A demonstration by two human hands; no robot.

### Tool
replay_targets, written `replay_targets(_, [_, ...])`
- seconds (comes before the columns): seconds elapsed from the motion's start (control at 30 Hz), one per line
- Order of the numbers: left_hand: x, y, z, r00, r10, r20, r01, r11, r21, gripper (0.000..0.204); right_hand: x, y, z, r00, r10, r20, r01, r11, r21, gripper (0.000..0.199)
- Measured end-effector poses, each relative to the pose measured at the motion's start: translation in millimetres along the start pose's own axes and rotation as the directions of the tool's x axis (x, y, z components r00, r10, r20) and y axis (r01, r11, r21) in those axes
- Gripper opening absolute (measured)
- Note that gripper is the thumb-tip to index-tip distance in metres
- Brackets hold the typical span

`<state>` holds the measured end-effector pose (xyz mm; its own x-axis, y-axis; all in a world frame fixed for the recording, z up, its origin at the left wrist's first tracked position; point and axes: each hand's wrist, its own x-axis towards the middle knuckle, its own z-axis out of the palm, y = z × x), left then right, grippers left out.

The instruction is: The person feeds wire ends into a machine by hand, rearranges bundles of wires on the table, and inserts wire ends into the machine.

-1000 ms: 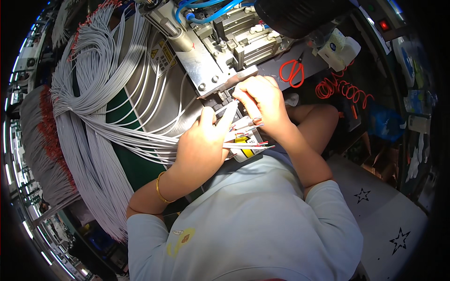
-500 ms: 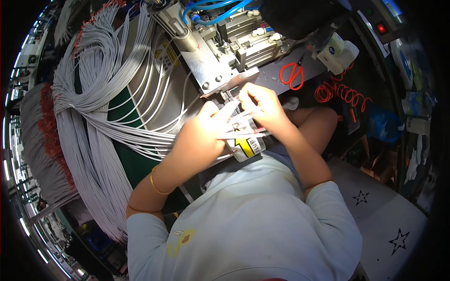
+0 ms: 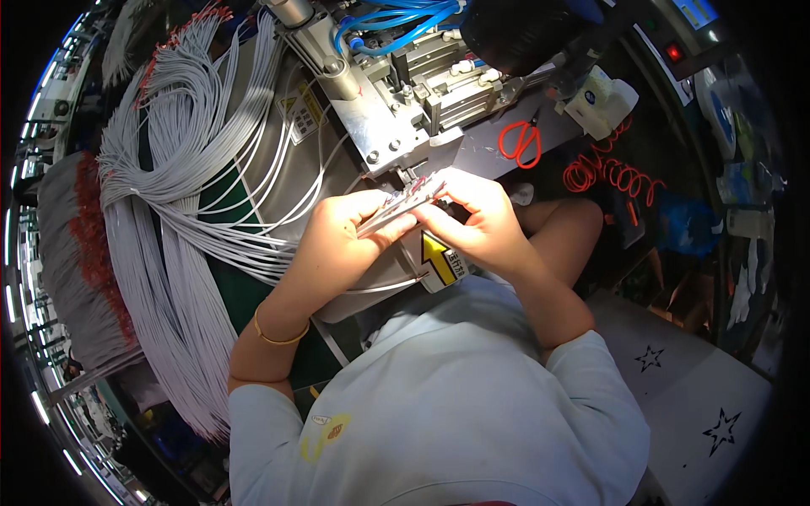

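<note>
My left hand (image 3: 344,234) is closed around a small bunch of grey-white cables (image 3: 390,218), just in front of the metal machine head (image 3: 371,135). The fingers of my right hand (image 3: 483,221) pinch the same bunch near its ends, where small reddish wire tips show. Both hands meet over the cables, and the fingertips partly hide them. One loose cable (image 3: 388,289) runs below my left hand toward the label with a yellow arrow (image 3: 439,260). More cables (image 3: 228,240) stretch left from behind my left hand into a large hanging bundle (image 3: 169,278).
Red-handled scissors (image 3: 519,145) lie on the bench right of the machine. Beyond them are a tissue pack (image 3: 601,103) and a coiled red air hose (image 3: 612,173). Blue air tubes (image 3: 405,17) and a black lamp head (image 3: 527,34) hang over the machine.
My hands have come together around the cables, which now lie gathered and slanting between them. My right hand has moved slightly down from the machine head; the spread cables have been drawn into one bunch.
</note>
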<state>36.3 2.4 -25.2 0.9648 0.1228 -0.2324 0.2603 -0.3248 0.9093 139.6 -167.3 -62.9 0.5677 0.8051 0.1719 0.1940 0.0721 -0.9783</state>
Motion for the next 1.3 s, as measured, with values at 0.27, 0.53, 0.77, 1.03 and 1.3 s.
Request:
replay_targets(0.27, [-1,11,4,0.997,-0.073,0.000,0.070,0.967,-0.247,0.012,-1,2,6,0.974,0.226,-0.010,-0.212,0.928,0.308,0.007])
replay_targets(0.53, [0,-8,5,0.999,0.018,0.035,-0.020,0.997,0.070,0.012,0,5,3,0.959,-0.278,0.047,0.258,0.796,-0.547,0.008])
replay_targets(0.77, [4,-8,3,1.000,-0.026,-0.017,0.023,0.990,-0.138,0.009,8,8,2,0.986,-0.164,-0.019,0.154,0.954,-0.259,0.007])
replay_targets(1.03, [1,-11,2,0.999,-0.035,-0.005,0.035,0.996,-0.086,0.013,4,10,8,0.992,0.115,-0.060,-0.100,0.972,0.213,0.010])
replay_targets(1.3, [5,-4,-1,0.998,-0.061,-0.034,0.064,0.992,0.105,0.012,1,23,6,0.971,0.059,-0.230,-0.056,0.998,0.021,0.012])
